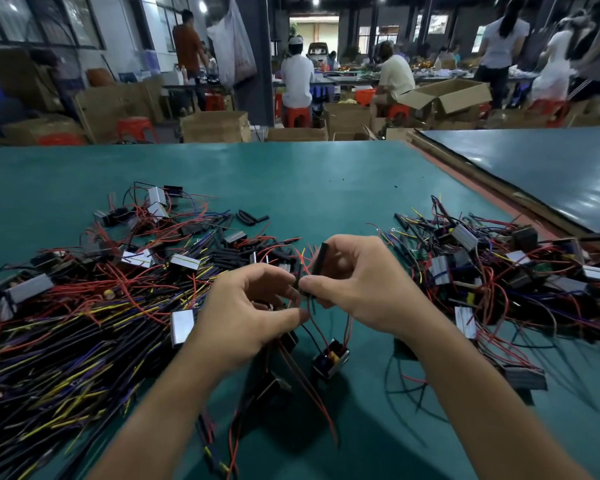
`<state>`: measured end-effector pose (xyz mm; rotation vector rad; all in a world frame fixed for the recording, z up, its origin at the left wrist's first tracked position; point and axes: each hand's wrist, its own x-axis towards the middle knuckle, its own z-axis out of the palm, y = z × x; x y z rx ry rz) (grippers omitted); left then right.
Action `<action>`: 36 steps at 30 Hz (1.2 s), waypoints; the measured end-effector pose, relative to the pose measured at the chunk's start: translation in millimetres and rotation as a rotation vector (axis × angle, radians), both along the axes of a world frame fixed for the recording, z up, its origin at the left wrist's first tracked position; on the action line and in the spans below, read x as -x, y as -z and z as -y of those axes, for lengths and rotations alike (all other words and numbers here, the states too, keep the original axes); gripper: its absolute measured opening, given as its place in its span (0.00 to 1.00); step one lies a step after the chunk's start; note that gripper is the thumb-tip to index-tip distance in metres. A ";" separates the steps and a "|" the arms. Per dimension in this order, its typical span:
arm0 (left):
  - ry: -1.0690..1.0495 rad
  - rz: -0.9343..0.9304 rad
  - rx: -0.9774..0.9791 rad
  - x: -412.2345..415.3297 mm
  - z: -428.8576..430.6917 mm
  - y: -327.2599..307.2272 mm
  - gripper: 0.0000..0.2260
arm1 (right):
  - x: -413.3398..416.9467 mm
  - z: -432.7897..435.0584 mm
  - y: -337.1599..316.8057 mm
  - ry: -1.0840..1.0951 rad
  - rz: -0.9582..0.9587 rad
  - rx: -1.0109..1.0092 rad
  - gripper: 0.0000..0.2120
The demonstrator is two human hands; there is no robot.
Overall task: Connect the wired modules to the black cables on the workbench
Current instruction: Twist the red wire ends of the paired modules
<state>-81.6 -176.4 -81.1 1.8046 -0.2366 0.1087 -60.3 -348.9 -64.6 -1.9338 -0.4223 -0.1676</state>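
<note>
Both hands meet above the green workbench (pixel 326 174). My right hand (pixel 357 282) pinches a short black tube (pixel 319 259) that stands nearly upright between thumb and fingers. My left hand (pixel 253 310) pinches thin red wires (pixel 317 327) just below that tube. Those wires run down to a small wired module (pixel 330 362) hanging under my hands, black with a yellow part. A second dark module (pixel 274 388) lies blurred on the bench below it.
A big heap of black cables and modules with red, yellow and purple wires (pixel 84 306) covers the left. Another heap of wired modules (pixel 499 271) lies right. Loose black tubes (pixel 252 216) sit behind. A second table (pixel 534 168) adjoins at right. People work at far tables.
</note>
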 end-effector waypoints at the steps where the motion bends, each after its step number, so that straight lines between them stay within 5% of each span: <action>1: 0.016 -0.031 0.021 -1.7 -5.6 -1.5 0.14 | -0.4 1.1 -0.1 0.013 -0.012 -0.003 0.10; 10: 0.122 -0.086 -0.077 -4.6 -12.3 1.8 0.07 | -0.5 2.7 0.4 -0.011 -0.062 -0.023 0.10; 19: 0.044 -0.129 0.071 -3.8 -7.5 5.8 0.07 | -2.3 5.3 2.6 -0.078 -0.151 0.019 0.10; 30: 0.311 -0.347 0.051 -2.2 -7.8 6.4 0.08 | -1.4 7.9 1.0 -0.091 -0.168 0.028 0.07; 36: 0.277 -0.422 0.113 -1.7 -6.4 7.0 0.08 | -1.0 12.5 -3.1 -0.112 -0.183 0.015 0.07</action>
